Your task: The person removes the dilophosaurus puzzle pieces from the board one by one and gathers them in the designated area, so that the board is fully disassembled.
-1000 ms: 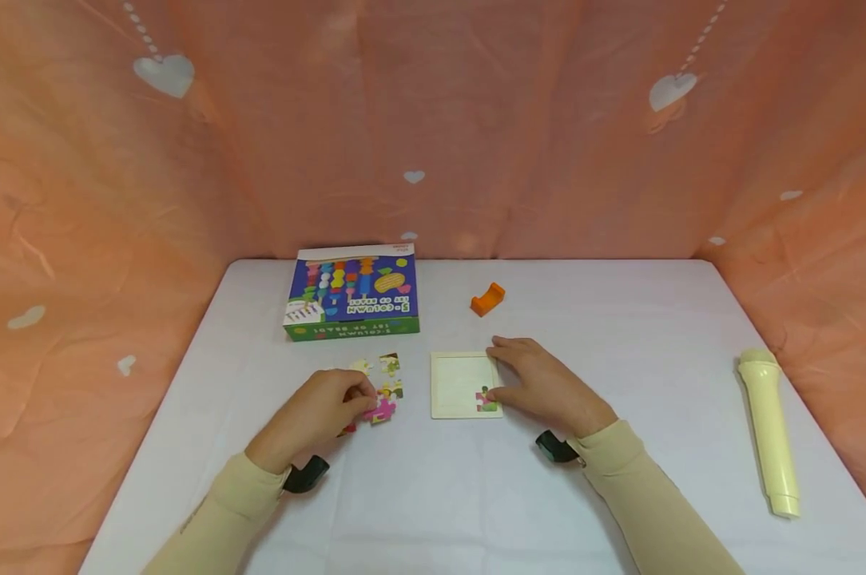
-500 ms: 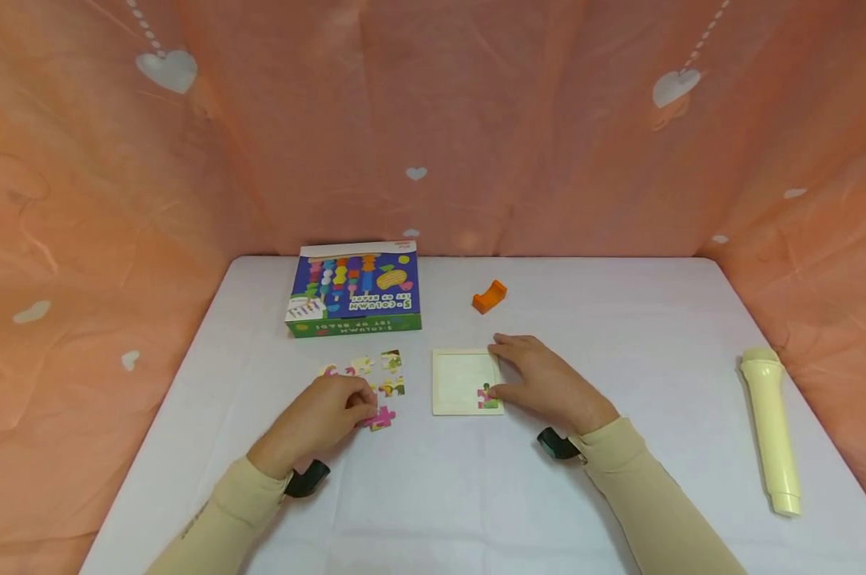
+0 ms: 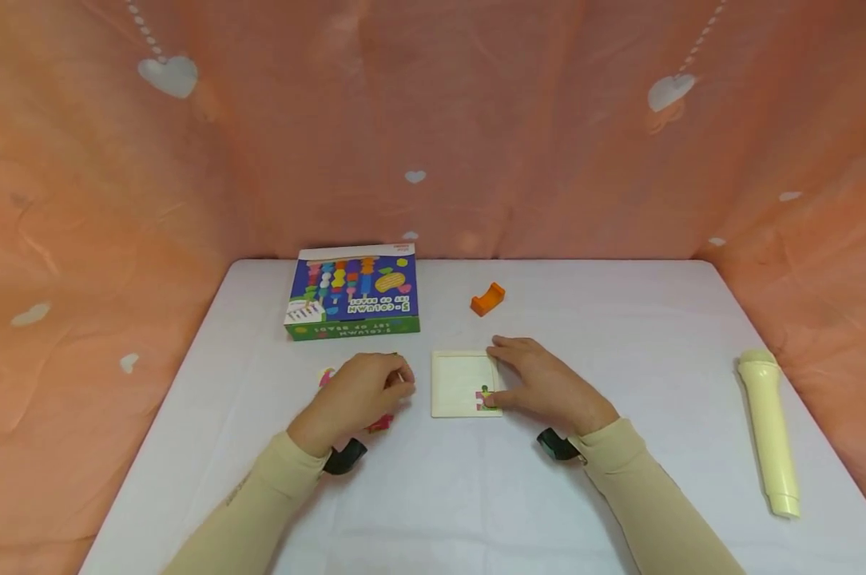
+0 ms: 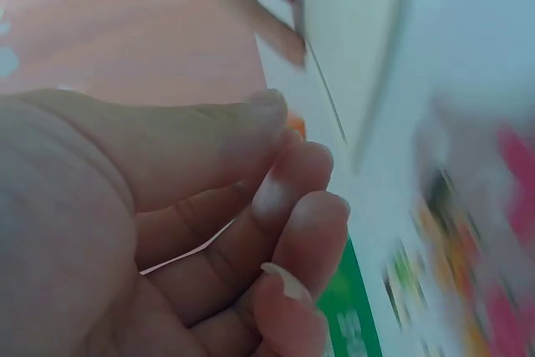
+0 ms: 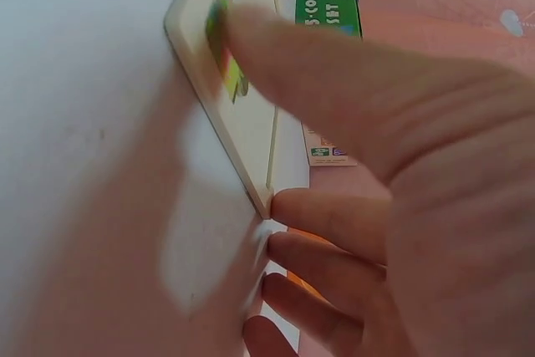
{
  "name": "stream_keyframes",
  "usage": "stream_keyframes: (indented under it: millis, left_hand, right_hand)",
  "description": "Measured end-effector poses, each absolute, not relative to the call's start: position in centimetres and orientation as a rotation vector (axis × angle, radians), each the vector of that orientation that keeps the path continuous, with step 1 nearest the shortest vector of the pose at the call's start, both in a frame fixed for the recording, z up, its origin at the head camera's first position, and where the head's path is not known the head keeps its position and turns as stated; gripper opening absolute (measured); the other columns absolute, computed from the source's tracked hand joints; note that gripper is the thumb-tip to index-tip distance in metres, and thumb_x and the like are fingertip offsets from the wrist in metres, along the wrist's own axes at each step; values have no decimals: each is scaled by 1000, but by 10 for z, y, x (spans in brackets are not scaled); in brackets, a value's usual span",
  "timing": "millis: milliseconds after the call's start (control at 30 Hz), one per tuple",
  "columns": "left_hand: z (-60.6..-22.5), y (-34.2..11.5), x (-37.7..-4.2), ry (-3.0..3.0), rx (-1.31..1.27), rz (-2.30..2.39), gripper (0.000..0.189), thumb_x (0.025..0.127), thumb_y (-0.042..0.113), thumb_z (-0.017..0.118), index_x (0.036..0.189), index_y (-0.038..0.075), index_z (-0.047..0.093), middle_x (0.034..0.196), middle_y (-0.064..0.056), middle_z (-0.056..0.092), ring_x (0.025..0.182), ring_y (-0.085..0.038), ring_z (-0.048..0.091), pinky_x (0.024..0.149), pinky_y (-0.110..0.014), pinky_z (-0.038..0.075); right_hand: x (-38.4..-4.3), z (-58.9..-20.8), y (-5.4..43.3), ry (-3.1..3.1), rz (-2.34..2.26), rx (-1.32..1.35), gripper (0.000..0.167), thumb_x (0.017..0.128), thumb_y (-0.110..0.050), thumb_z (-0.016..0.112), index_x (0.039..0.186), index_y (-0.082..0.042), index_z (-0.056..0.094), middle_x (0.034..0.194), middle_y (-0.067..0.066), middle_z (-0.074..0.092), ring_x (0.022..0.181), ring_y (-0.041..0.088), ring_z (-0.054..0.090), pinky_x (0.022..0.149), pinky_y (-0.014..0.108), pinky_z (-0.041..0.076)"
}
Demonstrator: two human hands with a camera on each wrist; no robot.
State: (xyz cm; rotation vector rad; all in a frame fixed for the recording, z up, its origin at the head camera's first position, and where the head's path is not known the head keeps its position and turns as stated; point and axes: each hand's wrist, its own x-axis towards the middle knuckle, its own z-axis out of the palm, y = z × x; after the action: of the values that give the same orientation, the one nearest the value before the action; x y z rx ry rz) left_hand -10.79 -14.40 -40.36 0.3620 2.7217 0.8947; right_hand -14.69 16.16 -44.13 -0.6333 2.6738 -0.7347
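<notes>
My left hand (image 3: 357, 395) hovers over loose puzzle pieces, its fingers loosely bent and the thumb close to the fingertips. No piece shows between them in the left wrist view. A pink puzzle piece (image 3: 380, 424) peeks out under this hand, another piece (image 3: 326, 376) behind it; the others are mostly covered. To the right lies a square cream puzzle tray (image 3: 450, 383) with one pink-and-green piece (image 3: 483, 398) set in its near right corner. My right hand (image 3: 541, 387) rests along the tray's right side. Its thumb (image 5: 284, 52) lies over the set piece, and the index fingertip touches the tray's corner.
A blue-and-green bead set box (image 3: 354, 291) lies at the back left. Behind the tray sits a curved orange block (image 3: 488, 299). A long cream tube-shaped thing (image 3: 768, 431) lies at the far right. Peach curtains (image 3: 433, 128) surround the white table (image 3: 620, 319).
My left hand has moved right from beside the pink piece, toward the tray, and now covers most of the loose pieces. My right hand and the tray stay where they were.
</notes>
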Motion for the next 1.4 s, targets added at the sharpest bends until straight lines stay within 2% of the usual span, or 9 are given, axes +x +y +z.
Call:
stream_keyframes:
  millis: [233,433,600,933,1167,1400]
  left_hand:
    - [-415,-81,-131,2670,579,831,10,99,20,77,103,11,78,82,2,67,79,-16,59,77,-33,50]
    - [-427,-47,-145,2643,616,676,26,93,29,86,110,10,79,92,2,70,88,-16,61,86,-35,54]
    - [-431,-42,-142,2651,616,650,28,90,28,89,109,10,78,96,-1,71,89,-16,63,86,-35,55]
    - [-433,-41,-138,2656,614,706,23,92,25,87,105,8,76,95,-1,68,87,-17,61,84,-32,54]
    - [-436,-38,-141,2659,571,756,17,93,22,85,101,9,77,85,3,66,81,-15,60,78,-30,51]
    - [-436,-38,-142,2634,522,823,10,97,19,81,102,11,78,77,7,68,81,-14,62,78,-30,52]
  right_hand:
    - [-149,-441,165,2639,-745,-660,96,78,-41,97,158,-10,54,174,5,41,162,30,35,130,53,34]
    - [-149,-440,165,2639,-736,-693,98,77,-38,99,158,-8,54,174,7,41,163,32,35,130,54,34]
    - [-149,-441,162,2640,-720,-680,101,75,-38,99,160,-8,52,174,5,40,163,31,35,130,52,35]
    - [-148,-440,163,2663,-696,-692,102,74,-37,100,159,-8,53,173,7,43,162,31,37,128,52,36]
    - [-149,-440,164,2659,-686,-719,99,75,-38,100,157,-6,54,172,9,43,161,33,38,128,53,37]
    - [-149,-442,164,2665,-685,-709,100,75,-39,99,158,-7,54,173,8,43,161,33,37,128,54,36]
